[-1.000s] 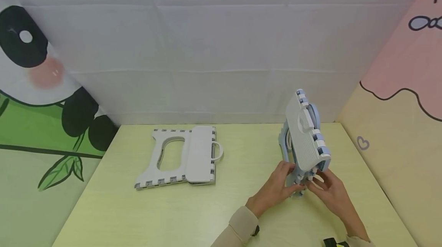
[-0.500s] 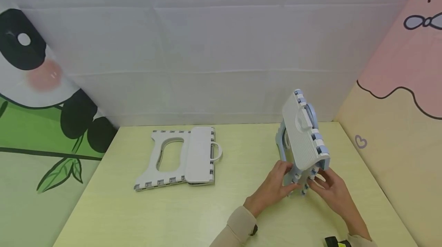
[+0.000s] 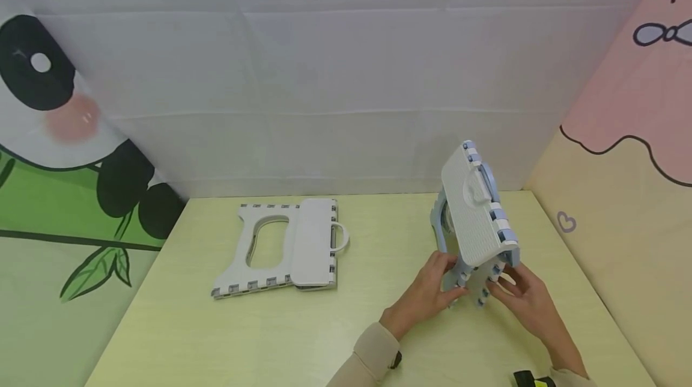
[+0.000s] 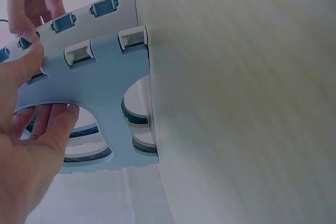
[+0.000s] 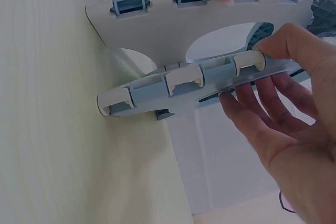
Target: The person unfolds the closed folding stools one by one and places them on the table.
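While blue-white stool (image 3: 474,219) stands between left hand (image 3: 424,292) and right hand (image 3: 523,301), both hands grip its leg panels (image 4: 102,85).

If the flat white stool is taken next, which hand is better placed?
Probably the left hand: it is nearer the flat white stool. The right hand is farther away. Both hold the blue-and-white stool, though.

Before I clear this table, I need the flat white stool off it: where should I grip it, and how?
Probably by the loop handle on the white stool, hooked from the right: it sticks out past that edge, leaving an opening.
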Tool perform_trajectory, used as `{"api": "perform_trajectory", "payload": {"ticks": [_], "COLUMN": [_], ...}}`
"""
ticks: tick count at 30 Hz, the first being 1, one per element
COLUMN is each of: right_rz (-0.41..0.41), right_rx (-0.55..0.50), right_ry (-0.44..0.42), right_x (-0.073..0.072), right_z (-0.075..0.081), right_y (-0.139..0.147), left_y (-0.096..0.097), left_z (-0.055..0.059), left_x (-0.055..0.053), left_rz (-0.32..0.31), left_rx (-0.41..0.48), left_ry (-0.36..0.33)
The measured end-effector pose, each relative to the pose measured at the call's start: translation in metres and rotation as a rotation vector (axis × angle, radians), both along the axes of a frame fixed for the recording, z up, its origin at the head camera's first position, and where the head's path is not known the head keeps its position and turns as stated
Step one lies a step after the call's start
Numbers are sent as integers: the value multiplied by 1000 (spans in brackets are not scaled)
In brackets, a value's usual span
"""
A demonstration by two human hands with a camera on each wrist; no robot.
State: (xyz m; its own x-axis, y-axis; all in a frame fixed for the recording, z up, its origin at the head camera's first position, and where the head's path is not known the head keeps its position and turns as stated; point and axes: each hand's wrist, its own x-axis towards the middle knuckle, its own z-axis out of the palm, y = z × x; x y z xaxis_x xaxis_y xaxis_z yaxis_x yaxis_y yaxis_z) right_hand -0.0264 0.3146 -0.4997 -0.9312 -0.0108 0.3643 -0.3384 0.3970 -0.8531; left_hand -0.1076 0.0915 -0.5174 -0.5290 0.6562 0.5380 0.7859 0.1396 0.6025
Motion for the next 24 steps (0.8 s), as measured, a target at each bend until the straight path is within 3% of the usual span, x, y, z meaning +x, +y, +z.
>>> {"api": "perform_trajectory", "payload": {"ticks": [11,17,24], "right_rz": [0,22,18], "right_rx": [10,-15,-11], "right_ry": [-3,-12,-12], "right_x": [2,5,7], "right_z": [1,0,0], "right_y": [4,7,11], "left_y": [-3,-6,-8], "left_z": [0,1,0], "left_x": [0,0,-1], "left_rz": [4,-24,-17], "left_rx": [-3,-1,3], "left_ry": [-20,-67,-44]}}
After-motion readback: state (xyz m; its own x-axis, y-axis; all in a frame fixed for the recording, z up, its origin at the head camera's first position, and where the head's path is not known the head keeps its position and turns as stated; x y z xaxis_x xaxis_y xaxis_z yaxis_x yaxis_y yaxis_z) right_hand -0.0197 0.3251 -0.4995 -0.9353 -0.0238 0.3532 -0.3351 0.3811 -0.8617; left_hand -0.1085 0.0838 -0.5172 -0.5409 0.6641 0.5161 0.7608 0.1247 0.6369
